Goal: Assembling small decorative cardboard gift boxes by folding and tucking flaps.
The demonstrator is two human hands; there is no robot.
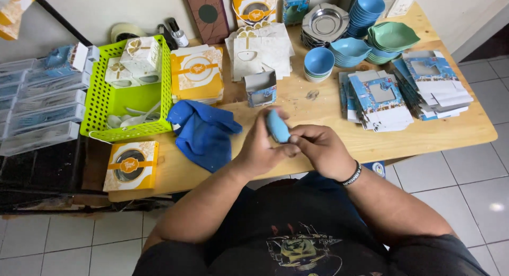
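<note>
Small rounded light-blue dish (277, 126): plain, no pattern.
Crumpled cloth (204, 132), near centre: deep blue, plain.
Perforated plastic basket (106, 98), left: lime green, with white folded boxes bearing gold ornament inside.
Square window box (131, 165), near left: white and orange-yellow, with gold floral print.
Stack of flat cartons (380, 102), right: blue and white, with printed pictures.
Stacked bowls (366, 10), far right: light blue.
Leaf-shaped dishes (393, 36), far right: mint green.
Metal trays (324, 22), far centre: silver-grey.
Wooden tabletop (456, 130): pale tan with visible grain.
Wristband (352, 174): black with white marks.
</note>
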